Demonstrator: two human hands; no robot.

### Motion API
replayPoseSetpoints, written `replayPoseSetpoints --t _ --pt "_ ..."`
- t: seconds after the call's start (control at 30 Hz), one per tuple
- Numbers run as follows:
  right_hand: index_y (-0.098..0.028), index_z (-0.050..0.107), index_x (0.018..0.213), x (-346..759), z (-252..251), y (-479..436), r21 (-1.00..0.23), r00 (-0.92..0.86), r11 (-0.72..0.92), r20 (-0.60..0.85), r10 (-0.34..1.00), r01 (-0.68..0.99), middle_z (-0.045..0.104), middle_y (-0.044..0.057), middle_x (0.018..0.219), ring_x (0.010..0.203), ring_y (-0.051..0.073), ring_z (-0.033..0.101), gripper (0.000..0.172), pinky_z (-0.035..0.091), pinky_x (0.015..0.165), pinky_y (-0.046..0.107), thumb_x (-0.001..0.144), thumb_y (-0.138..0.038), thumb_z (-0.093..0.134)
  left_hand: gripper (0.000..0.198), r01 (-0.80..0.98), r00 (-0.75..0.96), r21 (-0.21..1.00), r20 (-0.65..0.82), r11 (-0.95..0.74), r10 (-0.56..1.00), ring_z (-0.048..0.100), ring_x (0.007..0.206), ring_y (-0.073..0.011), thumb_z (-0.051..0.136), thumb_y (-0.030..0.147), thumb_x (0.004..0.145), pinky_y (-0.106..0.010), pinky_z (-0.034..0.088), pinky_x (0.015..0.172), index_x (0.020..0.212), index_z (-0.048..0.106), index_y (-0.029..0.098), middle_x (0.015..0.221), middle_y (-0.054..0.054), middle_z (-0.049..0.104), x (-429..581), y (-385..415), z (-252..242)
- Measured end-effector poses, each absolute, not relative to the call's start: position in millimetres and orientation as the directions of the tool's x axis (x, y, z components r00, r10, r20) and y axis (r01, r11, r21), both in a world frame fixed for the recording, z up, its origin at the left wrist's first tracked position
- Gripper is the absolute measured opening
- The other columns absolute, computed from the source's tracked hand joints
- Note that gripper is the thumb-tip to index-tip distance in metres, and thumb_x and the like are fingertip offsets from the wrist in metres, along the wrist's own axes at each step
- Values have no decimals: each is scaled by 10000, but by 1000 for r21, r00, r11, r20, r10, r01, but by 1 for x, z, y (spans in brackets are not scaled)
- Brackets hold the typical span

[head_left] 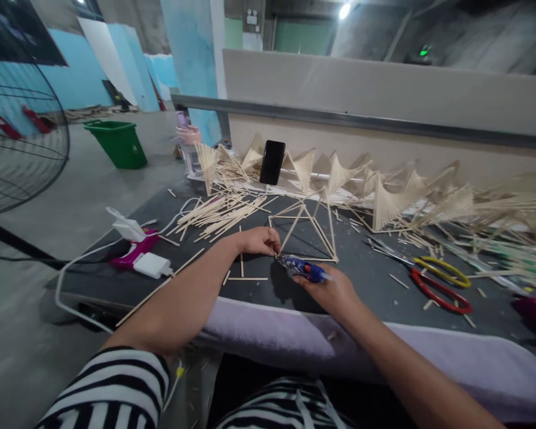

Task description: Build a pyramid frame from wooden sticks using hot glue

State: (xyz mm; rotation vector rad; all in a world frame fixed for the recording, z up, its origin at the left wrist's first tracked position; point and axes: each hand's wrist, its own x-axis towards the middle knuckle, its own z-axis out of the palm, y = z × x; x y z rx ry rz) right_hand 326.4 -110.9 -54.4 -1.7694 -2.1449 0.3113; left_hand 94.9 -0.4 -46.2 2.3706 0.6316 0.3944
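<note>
In my right hand [324,288] is a blue hot glue gun [306,269], its tip pointing left at the near left corner of a wooden stick frame [311,258]. My left hand [262,241] is closed at that same corner, fingers pinched together; the frame's corner seems to be between them, though the fingertips partly hide it. The frame stands on the dark table, with thin sticks rising to a peak above a square base. Just left of the frame, a few loose sticks [249,279] lie on the tabletop near my left forearm.
Loose sticks [223,214] lie heaped behind my left hand. A phone [272,162] leans upright among finished twisted stick shapes [386,205]. Scissors with red and yellow handles [442,289] rest at right. A pink power strip [136,249] with chargers and cables sits at left.
</note>
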Motion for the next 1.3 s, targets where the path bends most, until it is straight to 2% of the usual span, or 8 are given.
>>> replayPoseSetpoints --t 0.3,0.53,0.77,1.0,1.17,1.3 --pt "-262 670 833 330 -60 -109 -333 -181 216 133 974 918 702 43 780 718 232 659 377 428 552 267 708 -590 531 107 323 836 702 103 -635 539 551 663 -91 645 104 692 -185 445 627 791 685 103 783 -34 569 98 1 -52" --pt "-262 674 806 328 -54 -111 -460 -154 197 130 979 866 699 18 770 668 181 639 355 419 538 240 697 -578 555 124 305 834 676 150 -671 531 545 710 -99 653 128 682 -178 435 657 801 689 122 799 -28 562 94 5 -52" --pt "-244 666 805 326 -49 -114 -467 -152 213 165 974 858 696 32 797 705 185 636 322 423 574 245 713 -537 568 123 312 846 677 121 -667 518 543 723 -98 636 152 708 -172 441 660 817 683 120 829 -37 558 94 4 -50" --pt "-262 670 845 325 -46 -115 -413 -148 188 128 981 891 701 35 842 779 209 647 314 428 600 256 722 -529 559 114 326 848 656 116 -681 518 543 728 -100 637 151 708 -173 442 668 809 677 116 813 -36 555 95 4 -49" --pt "-266 664 842 322 -45 -116 -350 -131 162 110 985 923 700 34 843 774 202 646 314 416 602 251 727 -536 552 105 320 838 685 118 -655 533 545 708 -97 633 144 709 -176 448 661 799 673 108 812 -39 558 95 2 -49" --pt "-271 660 816 322 -44 -118 -309 -174 209 137 975 928 697 28 815 761 199 643 292 397 590 251 745 -528 539 108 309 831 699 132 -645 541 545 689 -92 658 163 689 -173 445 652 783 678 112 812 -39 571 95 4 -50"
